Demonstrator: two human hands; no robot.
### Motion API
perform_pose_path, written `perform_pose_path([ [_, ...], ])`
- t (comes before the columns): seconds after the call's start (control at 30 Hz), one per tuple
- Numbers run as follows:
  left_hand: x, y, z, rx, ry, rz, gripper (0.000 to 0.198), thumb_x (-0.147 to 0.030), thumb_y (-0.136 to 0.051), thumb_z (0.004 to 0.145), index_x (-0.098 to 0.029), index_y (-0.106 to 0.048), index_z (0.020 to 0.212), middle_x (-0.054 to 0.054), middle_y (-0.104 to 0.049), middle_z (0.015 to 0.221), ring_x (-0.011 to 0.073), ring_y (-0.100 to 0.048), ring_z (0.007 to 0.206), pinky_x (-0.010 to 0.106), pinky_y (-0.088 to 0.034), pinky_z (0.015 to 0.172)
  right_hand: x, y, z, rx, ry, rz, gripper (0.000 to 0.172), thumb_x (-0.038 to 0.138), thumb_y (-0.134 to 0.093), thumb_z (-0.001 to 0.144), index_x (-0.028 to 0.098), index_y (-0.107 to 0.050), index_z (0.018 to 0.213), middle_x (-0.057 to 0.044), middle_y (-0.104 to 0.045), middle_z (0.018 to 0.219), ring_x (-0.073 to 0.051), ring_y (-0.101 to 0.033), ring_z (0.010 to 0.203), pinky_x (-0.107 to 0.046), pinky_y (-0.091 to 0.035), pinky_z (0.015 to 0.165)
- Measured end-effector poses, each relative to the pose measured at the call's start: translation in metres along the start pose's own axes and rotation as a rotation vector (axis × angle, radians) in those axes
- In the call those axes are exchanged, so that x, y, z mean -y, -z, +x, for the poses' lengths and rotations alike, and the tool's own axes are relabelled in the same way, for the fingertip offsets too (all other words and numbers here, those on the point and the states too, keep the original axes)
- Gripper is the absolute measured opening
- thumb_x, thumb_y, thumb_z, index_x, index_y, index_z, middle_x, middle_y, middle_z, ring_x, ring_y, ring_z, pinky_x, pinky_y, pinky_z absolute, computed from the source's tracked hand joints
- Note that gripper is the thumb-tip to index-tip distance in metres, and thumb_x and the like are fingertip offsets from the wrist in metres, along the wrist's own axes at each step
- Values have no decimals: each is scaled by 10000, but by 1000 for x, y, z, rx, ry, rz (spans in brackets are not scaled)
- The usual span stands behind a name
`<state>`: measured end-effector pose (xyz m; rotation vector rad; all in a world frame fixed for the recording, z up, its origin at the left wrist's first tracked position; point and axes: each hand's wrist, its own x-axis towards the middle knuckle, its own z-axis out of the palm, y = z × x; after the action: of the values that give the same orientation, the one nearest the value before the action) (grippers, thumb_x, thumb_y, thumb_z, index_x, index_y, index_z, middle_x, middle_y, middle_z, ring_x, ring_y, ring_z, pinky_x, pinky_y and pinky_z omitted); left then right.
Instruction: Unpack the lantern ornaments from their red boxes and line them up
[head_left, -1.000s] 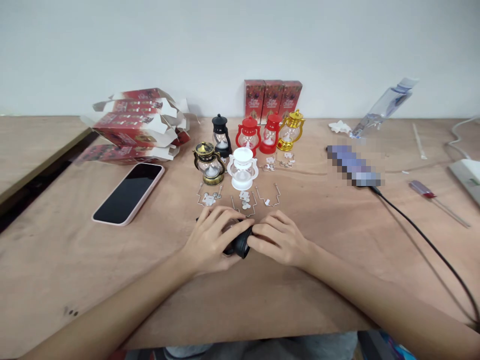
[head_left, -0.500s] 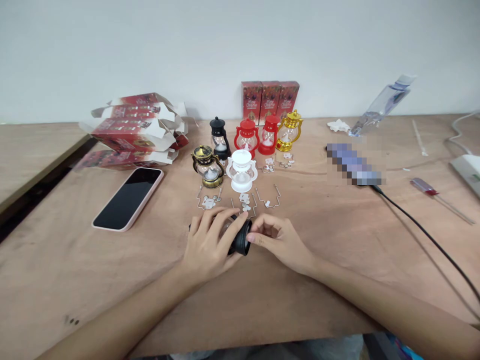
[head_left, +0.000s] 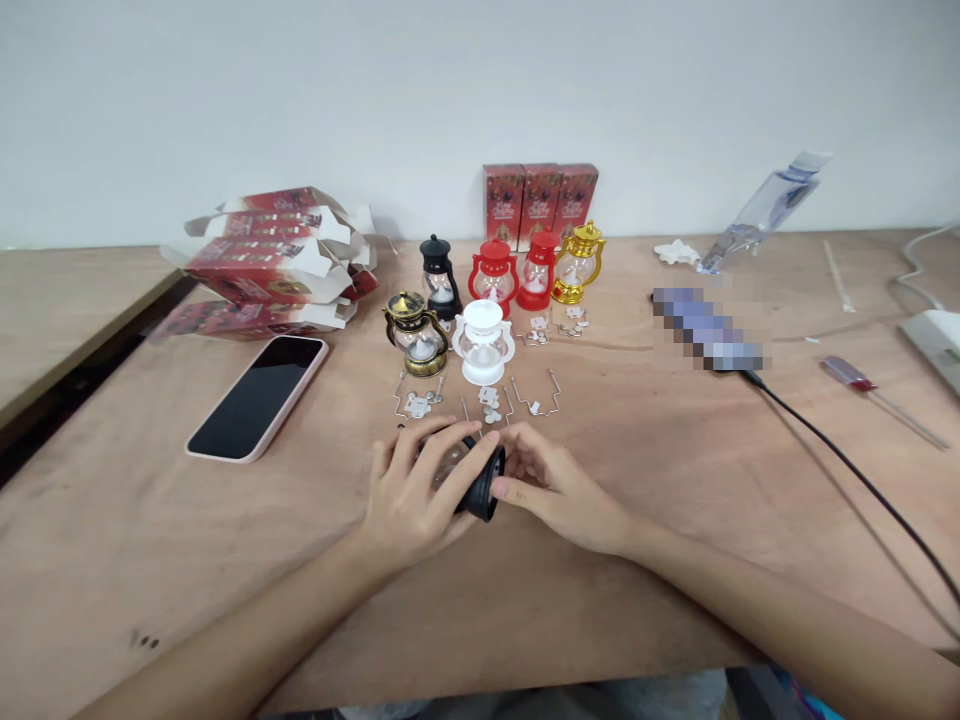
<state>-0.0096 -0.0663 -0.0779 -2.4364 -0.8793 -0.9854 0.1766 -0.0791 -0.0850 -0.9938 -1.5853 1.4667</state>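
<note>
A small black lantern [head_left: 480, 488] with a clear globe lies on its side near the front middle of the table, its base turned to the right. My left hand [head_left: 420, 485] is wrapped over its body from above, which hides much of the top end. At the base, my right hand [head_left: 559, 490] has its thumb on the rim and its fingers curled behind. Just beyond my hands lie wire handles [head_left: 557, 405], small white tags [head_left: 418, 405] and button cells [head_left: 492, 414]. A white lantern [head_left: 484, 345] and a bronze-and-black lantern [head_left: 417, 340] stand upright behind them.
Farther back stand another black lantern [head_left: 438, 280], two red lanterns [head_left: 494, 275] and a gold lantern [head_left: 577, 265], before red boxes [head_left: 521, 200]. Flattened cartons [head_left: 262, 250] and a phone [head_left: 259, 400] are left; a pixelated object [head_left: 705, 325], cable [head_left: 840, 440], screwdriver [head_left: 862, 382] and bottle [head_left: 769, 210] right.
The black lantern has turned slightly, its base now a little lower and facing more toward me. My right hand's fingers have moved behind the base, the thumb staying at the rim.
</note>
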Motion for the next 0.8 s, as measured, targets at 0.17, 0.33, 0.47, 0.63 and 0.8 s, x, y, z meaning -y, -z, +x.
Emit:
perform_pose_path([
  [0.17, 0, 0, 0, 10, 2, -6, 391, -293, -568, 816, -184, -575, 1192, 104, -690, 1029, 261, -587, 964, 365, -351, 741, 7, 1, -3, 45, 79, -327, 221, 390, -475, 907, 177, -487, 849, -15, -562, 820, -126, -504, 714, -265, -440, 639],
  [0.33, -1, 0, 1, -5, 0, -2, 377, -302, -548, 832, -188, -575, 1190, 102, -693, 1027, 258, -589, 963, 368, -354, 753, 3, -2, -5, 14, 170, -390, 190, 364, -427, 932, 179, -468, 929, -24, -564, 833, -138, -519, 737, -274, -463, 655],
  [0.47, -1, 1, 2, -6, -14, 13, 350, -314, -535, 849, -181, -583, 1169, 109, -696, 1015, 257, -592, 966, 371, -353, 766, 1, -3, -6, 7, 158, -368, 190, 370, -423, 927, 183, -451, 905, -19, -539, 817, -135, -495, 721, -277, -455, 657],
  [0.63, -2, 0, 1, -10, -39, 39, 332, -312, -537, 855, -171, -594, 1150, 112, -694, 1046, 268, -585, 996, 386, -347, 785, -2, -5, -6, 3, 146, -296, 185, 374, -432, 899, 195, -407, 864, -29, -523, 840, -146, -488, 754, -293, -451, 688],
  [0.8, -5, 3, 6, -36, -82, 87, 279, -249, -543, 850, -199, -616, 1115, 76, -708, 1006, 250, -591, 992, 371, -334, 780, -7, -9, -7, -43, 180, -221, 184, 357, -465, 823, 212, -352, 817, -24, -505, 811, -145, -465, 708, -283, -431, 631],
])
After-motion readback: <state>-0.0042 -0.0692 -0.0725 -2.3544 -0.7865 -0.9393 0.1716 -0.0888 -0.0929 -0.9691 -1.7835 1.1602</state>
